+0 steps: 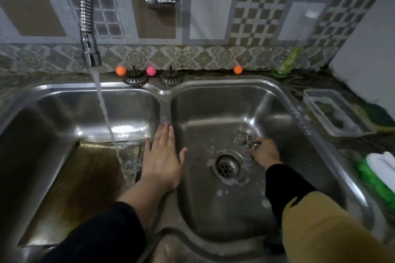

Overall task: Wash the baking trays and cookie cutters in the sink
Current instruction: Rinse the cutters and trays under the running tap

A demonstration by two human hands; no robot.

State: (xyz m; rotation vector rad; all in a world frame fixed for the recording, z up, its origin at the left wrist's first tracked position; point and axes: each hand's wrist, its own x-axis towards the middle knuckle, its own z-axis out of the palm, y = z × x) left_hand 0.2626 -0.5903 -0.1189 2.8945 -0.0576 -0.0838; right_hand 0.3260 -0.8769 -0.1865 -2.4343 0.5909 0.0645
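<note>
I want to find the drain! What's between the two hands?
In the head view, between the left hand and right hand lies wet sink floor with the drain.

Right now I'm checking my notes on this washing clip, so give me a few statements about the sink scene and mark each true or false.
1. Water runs from the tap into the left basin. True.
2. The baking tray lies in the right basin. False: it lies in the left basin.
3. The right hand is at a cookie cutter in the right basin. True.
4. The left hand grips a sponge. False: it is open and flat over the divider, holding nothing.
5. Both drain strainers sit in the drains. False: the two strainers rest on the sink's back ledge.
</note>
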